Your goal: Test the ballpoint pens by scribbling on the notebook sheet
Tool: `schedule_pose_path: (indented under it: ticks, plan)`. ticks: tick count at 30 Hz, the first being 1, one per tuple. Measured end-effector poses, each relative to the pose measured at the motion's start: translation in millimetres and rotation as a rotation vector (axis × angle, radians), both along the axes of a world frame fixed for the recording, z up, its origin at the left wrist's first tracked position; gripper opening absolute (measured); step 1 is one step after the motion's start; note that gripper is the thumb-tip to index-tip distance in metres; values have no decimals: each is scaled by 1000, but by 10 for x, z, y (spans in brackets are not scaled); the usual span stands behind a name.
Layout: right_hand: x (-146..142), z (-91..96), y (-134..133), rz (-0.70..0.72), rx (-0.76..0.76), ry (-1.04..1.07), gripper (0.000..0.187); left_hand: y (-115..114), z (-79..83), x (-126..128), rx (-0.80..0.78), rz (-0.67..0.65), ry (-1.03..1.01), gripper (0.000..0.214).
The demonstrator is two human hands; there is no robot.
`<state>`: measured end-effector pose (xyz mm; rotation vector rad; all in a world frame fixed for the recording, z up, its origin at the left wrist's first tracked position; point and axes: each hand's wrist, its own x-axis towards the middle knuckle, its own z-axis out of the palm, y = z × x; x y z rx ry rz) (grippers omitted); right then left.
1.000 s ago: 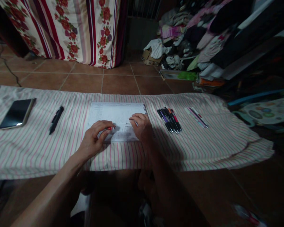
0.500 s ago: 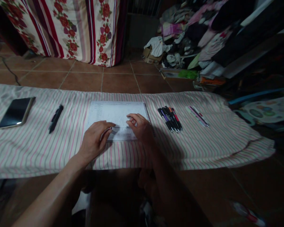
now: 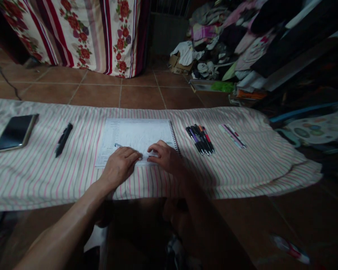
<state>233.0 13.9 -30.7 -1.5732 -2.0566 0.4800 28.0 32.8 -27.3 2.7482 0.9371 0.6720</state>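
An open spiral notebook [image 3: 141, 131] lies on the striped cloth, its coil on the right side. Both hands rest over its lower half with their fingertips facing each other. My left hand [image 3: 122, 165] is pinched, and a small pale bit shows at its fingertips. A slim pen-like piece [image 3: 117, 145] pokes out on the page just above that hand's knuckles. My right hand [image 3: 166, 155] curls with thumb and forefinger drawn near each other, a tiny dark bit between them. What either hand grips is too small to name.
Several pens [image 3: 200, 139] lie in a bunch right of the notebook, with a few slimmer pens [image 3: 233, 135] farther right. On the left are a thick black pen [image 3: 64, 140] and a smartphone [image 3: 15, 133]. The striped cloth [image 3: 84, 165] covers the tabletop; clothes [image 3: 205, 33] are piled behind.
My left hand has moved right and down the page, closer to my right hand. The pen-like piece now shows above it. The view has shifted slightly.
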Motion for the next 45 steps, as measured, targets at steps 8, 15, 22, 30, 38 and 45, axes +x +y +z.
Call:
schedule_pose_path:
  ticks: [8,15,22,30,38,45]
  plan:
    - [7,-63,4,-10,19,31,10,-18,29,35,44,19,-72,22]
    - [3,-34,-7,-4,-17,10,8,-56,243,17,88,16,-374,22]
    - [-5,-39,-14,5,-6,10,8,-230,401,73,-70,2,-796,28]
    - [1,-43,-11,0,-18,43,9,-299,435,207,-155,29,-1082,23]
    - [4,-41,0,-4,-18,37,8,-300,432,238,-177,69,-1085,20]
    - [9,-40,4,-5,-20,17,8,-271,402,209,-153,161,-1013,23]
